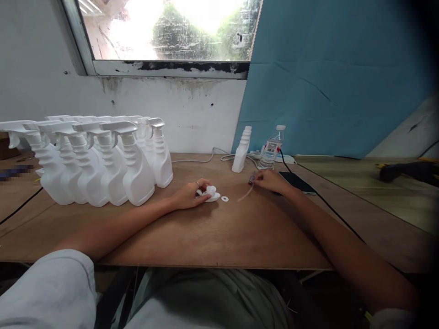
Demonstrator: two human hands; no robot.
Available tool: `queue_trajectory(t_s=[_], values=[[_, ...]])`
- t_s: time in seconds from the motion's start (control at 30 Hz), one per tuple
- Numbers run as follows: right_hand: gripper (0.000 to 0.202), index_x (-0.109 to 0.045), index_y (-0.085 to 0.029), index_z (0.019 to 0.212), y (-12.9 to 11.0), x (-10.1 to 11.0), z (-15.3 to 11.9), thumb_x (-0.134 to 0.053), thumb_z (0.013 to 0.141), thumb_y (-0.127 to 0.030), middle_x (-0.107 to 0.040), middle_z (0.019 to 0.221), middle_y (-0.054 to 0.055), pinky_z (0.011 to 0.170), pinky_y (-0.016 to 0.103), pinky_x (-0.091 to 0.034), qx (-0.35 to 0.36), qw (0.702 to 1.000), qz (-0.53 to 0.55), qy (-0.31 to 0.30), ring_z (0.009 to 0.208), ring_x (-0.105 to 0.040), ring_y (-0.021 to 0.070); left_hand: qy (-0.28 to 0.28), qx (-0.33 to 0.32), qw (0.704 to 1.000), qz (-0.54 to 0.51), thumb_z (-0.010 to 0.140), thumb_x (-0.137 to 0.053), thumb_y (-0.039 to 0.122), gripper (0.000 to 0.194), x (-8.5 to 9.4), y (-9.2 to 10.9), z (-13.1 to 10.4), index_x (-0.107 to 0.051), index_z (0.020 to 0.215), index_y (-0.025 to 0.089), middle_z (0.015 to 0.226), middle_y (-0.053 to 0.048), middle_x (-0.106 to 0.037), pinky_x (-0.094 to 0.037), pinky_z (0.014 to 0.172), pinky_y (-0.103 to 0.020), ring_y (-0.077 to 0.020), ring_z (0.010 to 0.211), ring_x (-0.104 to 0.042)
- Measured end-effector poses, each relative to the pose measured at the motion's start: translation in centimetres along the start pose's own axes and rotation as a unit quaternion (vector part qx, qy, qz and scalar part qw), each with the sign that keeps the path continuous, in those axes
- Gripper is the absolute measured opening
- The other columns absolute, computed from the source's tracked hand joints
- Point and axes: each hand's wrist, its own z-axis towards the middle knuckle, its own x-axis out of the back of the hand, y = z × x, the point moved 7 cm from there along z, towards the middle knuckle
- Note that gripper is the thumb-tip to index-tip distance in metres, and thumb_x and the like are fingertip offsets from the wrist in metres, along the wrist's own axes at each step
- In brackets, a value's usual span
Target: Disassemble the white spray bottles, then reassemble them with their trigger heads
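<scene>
My left hand point(194, 194) is closed around a white trigger spray head point(211, 193), which lies low over the wooden table. Just to the right of it, a flat white ring washer point(224, 198) rests on the wood. My right hand point(269, 180) pinches a small dark grey piece point(251, 178) between thumb and fingertips; its kind is too small to tell. A thin clear tube point(245, 193) slants down and left from beneath that piece. Whether the tube is joined to it, I cannot tell. Behind my right hand stands a white spray bottle point(242, 151) without a head.
Several white spray bottles point(137, 176) with trigger heads stand grouped at the left. A clear water bottle point(272, 148) is at the back right, with a dark phone point(302, 183) in front. Cables point(209, 157) run along the wall, and a black cord point(329, 208) crosses near my right arm.
</scene>
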Motion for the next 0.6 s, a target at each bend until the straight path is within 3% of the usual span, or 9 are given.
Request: queue_trajectory(t_s=[0.17,0.33,0.47,0.6], values=[[0.026,-0.071,-0.017,0.079,-5.9,0.9,-0.9,-0.051,0.088,-0.031,-0.07,0.09,0.009,0.086,0.035,-0.047,0.12,0.989,0.084,0.03,0.092,-0.061,0.0227,-0.004,-0.007,1.0,0.008,0.089,-0.054,0.043,0.037,-0.1,0.0,-0.1,-0.049,0.118,0.021,0.103,-0.005,-0.065,-0.049,0.077,-0.029,-0.0174,0.09,-0.062],[0.03,-0.073,-0.018,0.101,-12.5,0.1,-3.3,-0.058,0.089,-0.041,-0.068,0.099,0.009,0.088,0.035,-0.048,0.281,0.938,0.19,-0.069,0.094,-0.061,0.0208,-0.007,-0.012,1.0,0.005,0.088,-0.055,0.042,0.042,-0.1,0.0,-0.1,-0.049,0.123,0.019,0.105,-0.006,-0.065,-0.049,0.081,-0.029,-0.0176,0.091,-0.062],[0.03,-0.074,-0.02,0.095,-14.1,-0.3,-3.8,-0.06,0.087,-0.045,-0.067,0.095,0.008,0.09,0.037,-0.047,0.31,0.921,0.218,-0.095,0.095,-0.06,0.0212,-0.017,-0.021,1.0,0.015,0.089,-0.053,0.041,0.038,-0.2,0.5,0.1,-0.055,0.121,0.019,0.109,-0.006,-0.066,-0.048,0.084,-0.028,-0.0176,0.093,-0.063],[0.036,-0.07,-0.017,0.081,-13.6,-0.2,-3.2,-0.063,0.083,-0.052,-0.065,0.082,0.005,0.071,0.03,-0.049,0.237,0.929,0.276,-0.071,0.075,-0.059,0.0165,-0.027,-0.033,0.999,0.017,0.09,-0.052,0.041,0.039,-0.3,1.0,0.1,-0.056,0.122,0.019,0.11,-0.006,-0.067,-0.048,0.083,-0.027,-0.0173,0.09,-0.063]])
